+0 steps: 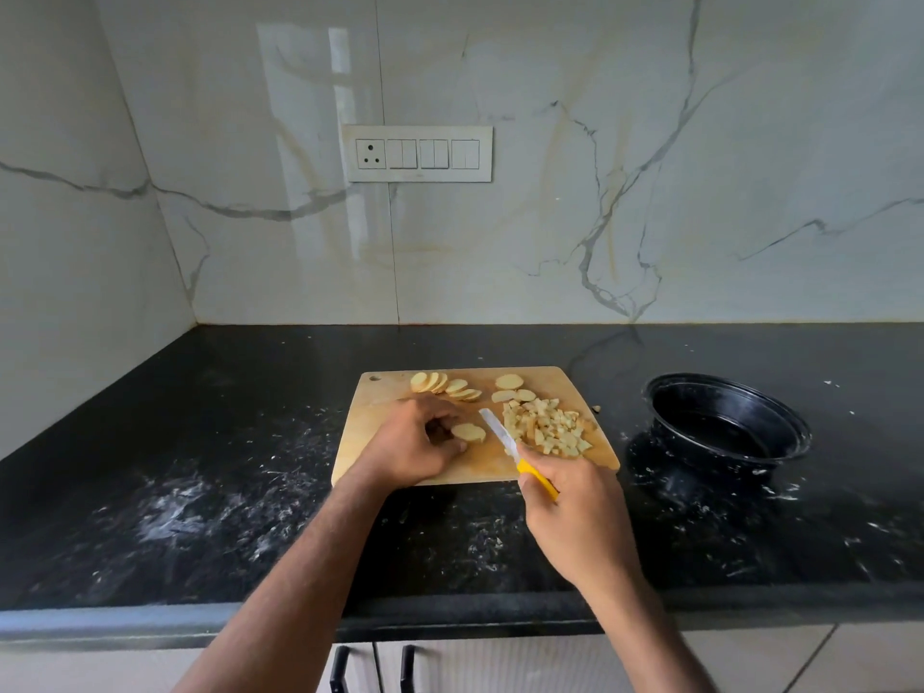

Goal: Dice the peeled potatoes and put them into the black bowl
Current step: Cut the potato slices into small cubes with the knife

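Roughly halfway: a pile of diced potato (pixel 547 428) lay on the cutting board (pixel 370 422), slices (pixel 446 384) remained uncut, and the black bowl (pixel 725 422) beside the board looked empty. The left hand (pixel 417 445) pinched one slice (pixel 468 432); the right hand (pixel 570 512) gripped the knife (pixel 505 440).

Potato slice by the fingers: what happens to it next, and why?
Probably the knife comes down to cut it. The left hand holds the potato slice on the board, the right hand has the blade right beside it, uncut.
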### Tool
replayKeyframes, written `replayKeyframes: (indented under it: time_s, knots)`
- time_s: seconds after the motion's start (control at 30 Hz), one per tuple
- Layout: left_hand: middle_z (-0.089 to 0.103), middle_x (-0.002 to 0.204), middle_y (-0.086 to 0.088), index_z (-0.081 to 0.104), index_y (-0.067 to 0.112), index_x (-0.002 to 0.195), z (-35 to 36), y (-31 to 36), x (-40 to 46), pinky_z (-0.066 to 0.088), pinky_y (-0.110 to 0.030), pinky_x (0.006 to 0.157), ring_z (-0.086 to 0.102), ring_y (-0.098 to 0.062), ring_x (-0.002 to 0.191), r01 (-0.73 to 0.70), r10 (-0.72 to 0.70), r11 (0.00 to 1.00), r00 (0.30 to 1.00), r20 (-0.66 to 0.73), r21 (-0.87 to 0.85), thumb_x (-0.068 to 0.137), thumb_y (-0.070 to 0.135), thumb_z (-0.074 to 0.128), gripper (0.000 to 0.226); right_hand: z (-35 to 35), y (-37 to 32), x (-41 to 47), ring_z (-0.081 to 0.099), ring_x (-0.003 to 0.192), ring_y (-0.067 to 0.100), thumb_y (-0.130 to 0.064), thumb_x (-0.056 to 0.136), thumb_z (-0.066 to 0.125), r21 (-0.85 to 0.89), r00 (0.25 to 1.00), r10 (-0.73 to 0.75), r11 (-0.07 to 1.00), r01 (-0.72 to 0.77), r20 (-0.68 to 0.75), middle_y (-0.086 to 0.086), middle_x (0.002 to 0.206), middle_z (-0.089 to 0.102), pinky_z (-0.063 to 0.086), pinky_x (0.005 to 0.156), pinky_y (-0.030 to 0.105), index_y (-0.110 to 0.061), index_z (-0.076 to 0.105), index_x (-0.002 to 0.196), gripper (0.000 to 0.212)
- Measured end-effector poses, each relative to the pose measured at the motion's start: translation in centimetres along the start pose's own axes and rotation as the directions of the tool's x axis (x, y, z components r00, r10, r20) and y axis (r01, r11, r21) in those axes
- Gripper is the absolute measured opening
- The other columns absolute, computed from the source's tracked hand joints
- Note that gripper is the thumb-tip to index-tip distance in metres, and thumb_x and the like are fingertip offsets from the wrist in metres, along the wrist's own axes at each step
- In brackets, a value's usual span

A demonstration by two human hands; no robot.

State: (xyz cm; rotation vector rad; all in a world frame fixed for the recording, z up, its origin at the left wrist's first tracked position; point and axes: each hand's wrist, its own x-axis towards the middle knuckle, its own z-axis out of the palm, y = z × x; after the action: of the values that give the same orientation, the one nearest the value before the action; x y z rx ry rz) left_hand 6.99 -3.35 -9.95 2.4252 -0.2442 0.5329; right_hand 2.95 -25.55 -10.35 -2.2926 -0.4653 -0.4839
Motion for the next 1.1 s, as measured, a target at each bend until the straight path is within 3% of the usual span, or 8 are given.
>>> replayKeyframes:
  time_s: [0.07,0.13,0.2,0.3,0.67,0.9,1.0,1.1]
  knots:
    - [0.060,0.092,0.019,0.075,0.024,0.112,0.0,0.3,-0.1,0.040,-0.005,0.072,0.056,0.000,0.082,-0.055,0.055,0.998,0.998,0.002,0.043,0.081,0.024,0.080,0.032,0.4,-0.7,0.6,0.062,0.065,0.012,-0.031,0.093,0.060,-0.122,1.000,0.027,0.992,-0.028,-0.013,-0.006,0.088,0.075,0.053,0.057,0.030,-0.037,0.064,0.131,0.039]
    - [0.064,0.101,0.013,0.075,0.025,0.114,0.4,0.3,0.0,0.044,-0.014,0.081,0.054,-0.001,0.089,-0.096,0.094,0.988,0.995,0.017,0.124,0.082,0.036,0.077,0.034,0.4,-1.4,0.7,0.069,0.083,0.020,-0.033,0.095,0.056,-0.227,0.999,0.047,0.973,-0.048,-0.010,-0.002,0.094,0.076,0.054,0.070,0.034,-0.039,0.058,0.136,0.042]
    - [0.065,0.112,0.006,0.073,0.027,0.117,0.9,0.3,0.2,0.048,-0.031,0.092,0.054,-0.011,0.103,-0.045,0.035,0.972,0.998,0.050,0.229,0.082,0.053,0.067,0.045,0.3,-1.6,0.6,0.070,0.087,0.019,-0.034,0.096,0.053,-0.292,0.999,0.042,0.955,-0.042,-0.006,-0.003,0.095,0.075,0.054,0.071,0.032,-0.040,0.054,0.141,0.045]
    - [0.061,0.108,0.003,0.072,0.028,0.117,1.6,0.8,0.4,0.053,-0.037,0.089,0.057,-0.018,0.101,0.029,-0.045,0.954,0.998,0.048,0.300,0.080,0.066,0.056,0.056,0.4,-1.5,0.5,0.069,0.085,0.017,-0.035,0.098,0.050,-0.326,1.000,0.021,0.945,-0.022,-0.008,-0.003,0.094,0.074,0.052,0.068,0.030,-0.039,0.051,0.143,0.045]
    - [0.060,0.110,-0.008,0.073,0.013,0.104,3.1,3.9,1.5,0.054,-0.034,0.072,0.064,-0.029,0.091,0.131,-0.128,0.903,0.991,-0.033,0.410,0.094,0.036,0.050,0.034,0.8,-1.4,0.3,0.070,0.079,0.015,-0.033,0.097,0.051,-0.295,1.000,-0.024,0.955,0.022,-0.005,-0.003,0.090,0.075,0.056,0.067,0.030,-0.034,0.055,0.140,0.044]
    - [0.063,0.100,-0.010,0.063,0.009,0.089,4.0,6.4,2.0,0.051,-0.032,0.063,0.062,-0.026,0.082,0.367,-0.344,0.834,0.930,-0.130,0.411,0.093,0.028,0.054,0.021,1.0,-1.3,0.3,0.070,0.074,0.013,-0.030,0.095,0.054,-0.297,0.998,-0.061,0.953,0.063,0.017,-0.004,0.085,0.075,0.056,0.064,0.027,-0.030,0.058,0.138,0.043]
    - [0.057,0.085,-0.004,0.056,0.013,0.078,2.9,5.9,2.1,0.047,-0.030,0.062,0.057,-0.023,0.077,0.390,-0.388,0.850,0.918,-0.081,0.354,0.087,0.033,0.065,0.024,0.9,-1.3,0.2,0.070,0.076,0.015,-0.030,0.095,0.055,-0.301,0.996,-0.077,0.950,0.084,0.034,-0.003,0.086,0.075,0.057,0.066,0.029,-0.029,0.057,0.139,0.044]
    - [0.067,0.088,-0.004,0.071,0.009,0.090,0.4,4.0,2.4,0.054,-0.033,0.069,0.063,-0.023,0.083,0.260,-0.308,0.914,0.944,0.115,0.312,0.081,0.040,0.074,0.033,1.0,-1.2,0.3,0.070,0.074,0.013,-0.030,0.095,0.055,-0.303,0.996,-0.080,0.949,0.086,0.033,-0.004,0.085,0.075,0.059,0.065,0.027,-0.028,0.058,0.138,0.043]
